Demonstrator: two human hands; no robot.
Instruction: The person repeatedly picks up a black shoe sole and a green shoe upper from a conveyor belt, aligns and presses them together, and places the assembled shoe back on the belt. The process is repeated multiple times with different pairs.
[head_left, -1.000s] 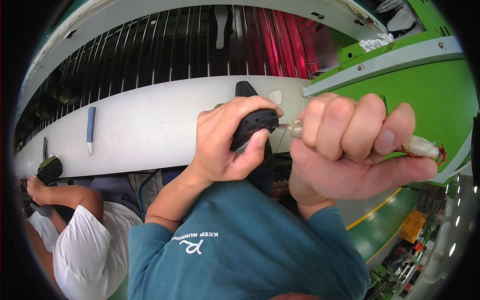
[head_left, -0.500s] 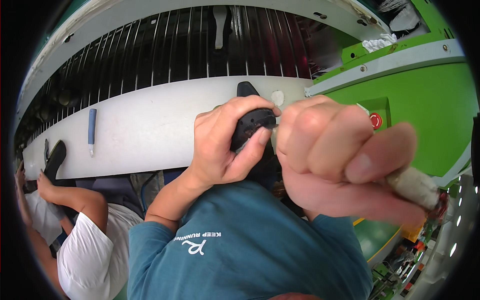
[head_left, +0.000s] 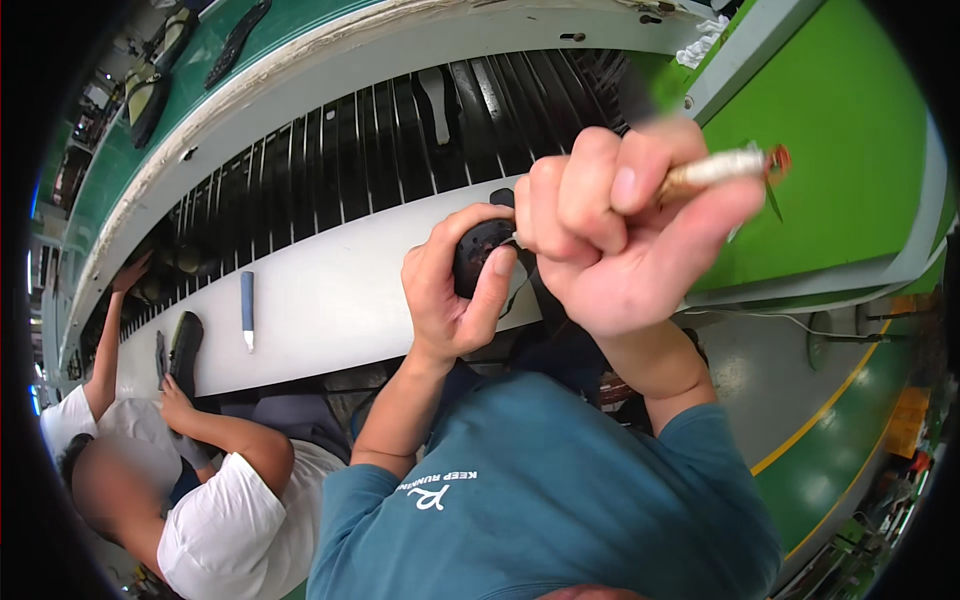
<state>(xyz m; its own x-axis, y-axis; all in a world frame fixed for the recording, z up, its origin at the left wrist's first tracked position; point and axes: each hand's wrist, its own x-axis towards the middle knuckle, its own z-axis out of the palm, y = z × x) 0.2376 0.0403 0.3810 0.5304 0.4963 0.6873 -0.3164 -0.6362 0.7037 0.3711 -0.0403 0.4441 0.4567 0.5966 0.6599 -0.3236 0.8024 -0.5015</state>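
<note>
head-worn wide fisheye, facing steeply down, right hand [head_left: 612, 235] close up, white worktop [head_left: 325, 315] farther off

wearer's hands [head_left: 628, 240]: 2 | held black piece [head_left: 478, 258]: 1 | pale-handled tool [head_left: 722, 168]: 1 | blue-handled tool [head_left: 247, 302]: 1

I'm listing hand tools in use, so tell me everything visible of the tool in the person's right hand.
The tool has a slim handle that looks wrapped in off-white tape or cloth, browner toward the right hand closed around it, with reddish-orange, thread-like material at its free end. That end points right and slightly up in the picture. The hand hides the middle; blur softens detail, and the working end is unclear.
</note>
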